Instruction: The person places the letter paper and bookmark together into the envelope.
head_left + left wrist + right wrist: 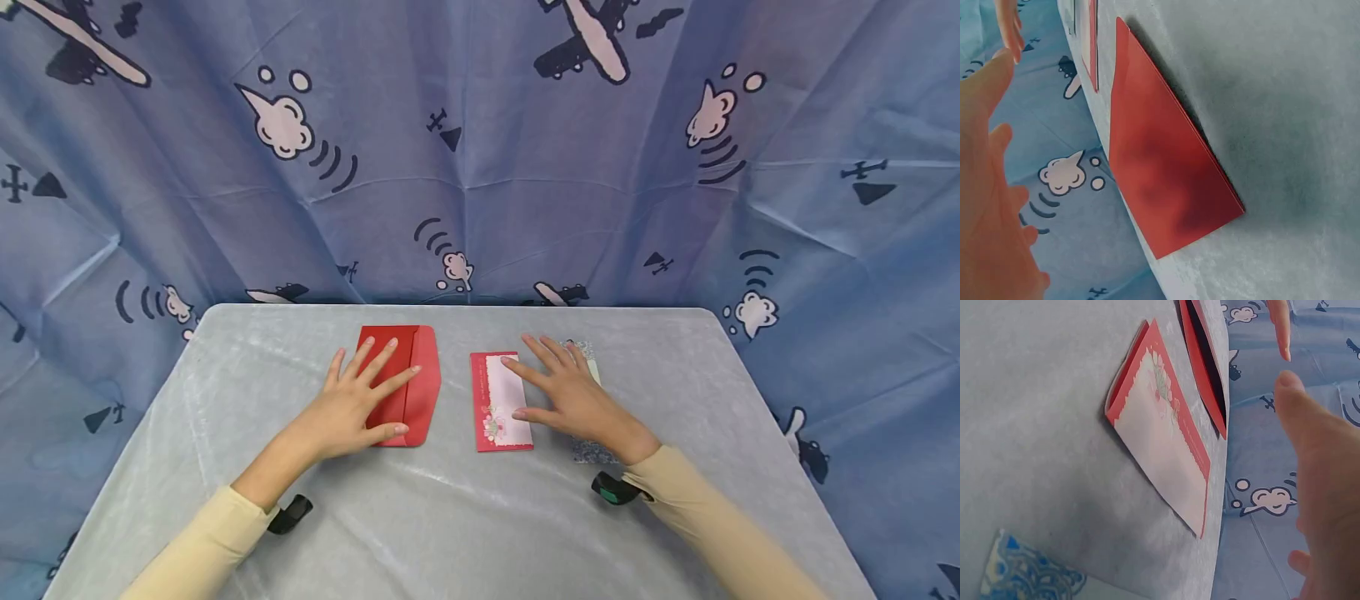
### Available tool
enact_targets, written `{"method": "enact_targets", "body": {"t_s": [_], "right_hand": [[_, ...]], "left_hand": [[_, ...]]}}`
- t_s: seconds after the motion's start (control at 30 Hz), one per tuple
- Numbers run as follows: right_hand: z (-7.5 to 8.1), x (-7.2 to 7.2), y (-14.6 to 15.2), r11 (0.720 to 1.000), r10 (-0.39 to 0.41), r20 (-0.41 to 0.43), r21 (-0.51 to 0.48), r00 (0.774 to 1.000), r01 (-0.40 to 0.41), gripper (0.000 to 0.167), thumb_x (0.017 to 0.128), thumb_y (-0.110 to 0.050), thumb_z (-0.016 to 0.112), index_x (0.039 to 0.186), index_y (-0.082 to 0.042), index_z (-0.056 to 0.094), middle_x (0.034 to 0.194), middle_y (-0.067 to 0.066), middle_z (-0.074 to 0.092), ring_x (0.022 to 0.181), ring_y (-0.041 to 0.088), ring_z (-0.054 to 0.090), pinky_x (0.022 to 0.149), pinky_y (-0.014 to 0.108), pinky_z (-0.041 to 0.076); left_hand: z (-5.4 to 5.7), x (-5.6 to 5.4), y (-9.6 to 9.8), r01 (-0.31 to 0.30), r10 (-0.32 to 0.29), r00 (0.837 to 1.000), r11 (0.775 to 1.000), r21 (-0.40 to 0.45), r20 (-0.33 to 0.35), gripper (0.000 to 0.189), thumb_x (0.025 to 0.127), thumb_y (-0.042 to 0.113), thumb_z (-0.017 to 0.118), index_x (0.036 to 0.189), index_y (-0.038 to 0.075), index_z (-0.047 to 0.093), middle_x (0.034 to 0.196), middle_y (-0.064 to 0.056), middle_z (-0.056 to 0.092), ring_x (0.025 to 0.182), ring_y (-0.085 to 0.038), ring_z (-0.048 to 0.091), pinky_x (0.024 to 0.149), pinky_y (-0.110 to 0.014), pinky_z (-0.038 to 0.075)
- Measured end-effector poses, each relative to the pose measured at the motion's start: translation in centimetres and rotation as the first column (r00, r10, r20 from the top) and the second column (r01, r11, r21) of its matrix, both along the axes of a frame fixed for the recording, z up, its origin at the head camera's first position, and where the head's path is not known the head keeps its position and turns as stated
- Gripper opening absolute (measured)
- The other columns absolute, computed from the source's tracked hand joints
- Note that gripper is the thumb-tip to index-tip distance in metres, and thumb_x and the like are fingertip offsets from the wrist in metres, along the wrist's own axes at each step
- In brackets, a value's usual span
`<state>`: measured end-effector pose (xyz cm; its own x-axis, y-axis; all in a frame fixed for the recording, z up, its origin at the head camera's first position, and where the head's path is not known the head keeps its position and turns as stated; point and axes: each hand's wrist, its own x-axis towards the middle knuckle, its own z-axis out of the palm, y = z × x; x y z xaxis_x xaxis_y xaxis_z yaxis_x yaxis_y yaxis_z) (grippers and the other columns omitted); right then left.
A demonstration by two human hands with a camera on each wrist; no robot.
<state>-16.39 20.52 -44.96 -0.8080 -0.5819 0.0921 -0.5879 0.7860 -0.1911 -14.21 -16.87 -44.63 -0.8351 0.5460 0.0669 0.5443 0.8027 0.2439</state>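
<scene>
A red envelope (pixel 427 392) with its flap opened out to the right lies left of centre on the table; the left wrist view shows the envelope (pixel 1160 162) flat below the hand. Over it hovers my left hand (pixel 341 417), fingers spread and holding nothing. In the middle lies a red folded card (pixel 510 417) with a white panel and flowers; the right wrist view shows the card (pixel 1160 437) slightly parted at its fold. My right hand (pixel 573 400), fingers spread, is above the card's right side and a patterned blue-grey card (pixel 596 452), which it partly hides.
A pale grey cloth covers the table (pixel 465 533). Behind it hangs a blue curtain (pixel 510 217) with cartoon planes and clouds. A black wrist camera (pixel 290 515) sits at the left cuff, another camera (pixel 615 489) at the right.
</scene>
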Motion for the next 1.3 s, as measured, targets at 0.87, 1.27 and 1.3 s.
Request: {"method": "enact_targets", "body": {"t_s": [0.87,1.27,1.3], "right_hand": [[-2.6,-2.6,-6.1,0.999,-0.033,0.088,-0.026,0.996,0.035,0.074,0.089,-0.06,0.061,0.153,-0.035,0.035,0.164,0.015,0.026,0.148,0.042,0.03,0.115,0.071,0.022],[-2.9,-3.2,-8.9,0.999,-0.036,0.163,-0.02,0.986,0.04,0.074,0.09,-0.061,0.058,0.154,-0.035,0.032,0.164,0.015,0.025,0.149,0.041,0.028,0.117,0.068,0.02],[-2.9,-3.3,-9.1,0.999,-0.036,0.17,-0.024,0.985,0.04,0.074,0.09,-0.061,0.059,0.154,-0.035,0.032,0.164,0.015,0.025,0.149,0.041,0.028,0.117,0.068,0.02]], "left_hand": [[-2.1,-1.8,1.5,-0.244,0.245,0.967,0.969,-0.028,0.071,0.08,0.087,0.051,0.067,0.155,0.03,0.031,0.163,-0.021,0.02,0.148,-0.052,0.019,0.109,-0.079,0.021],[-2.8,-2.1,2.1,-0.294,0.299,0.946,0.954,-0.06,0.127,0.081,0.087,0.054,0.067,0.155,0.031,0.031,0.164,-0.022,0.017,0.148,-0.054,0.017,0.107,-0.08,0.023],[-2.8,-2.2,2.2,-0.295,0.301,0.945,0.954,-0.061,0.129,0.081,0.087,0.053,0.067,0.155,0.03,0.031,0.164,-0.023,0.017,0.148,-0.054,0.018,0.107,-0.08,0.023]]}}
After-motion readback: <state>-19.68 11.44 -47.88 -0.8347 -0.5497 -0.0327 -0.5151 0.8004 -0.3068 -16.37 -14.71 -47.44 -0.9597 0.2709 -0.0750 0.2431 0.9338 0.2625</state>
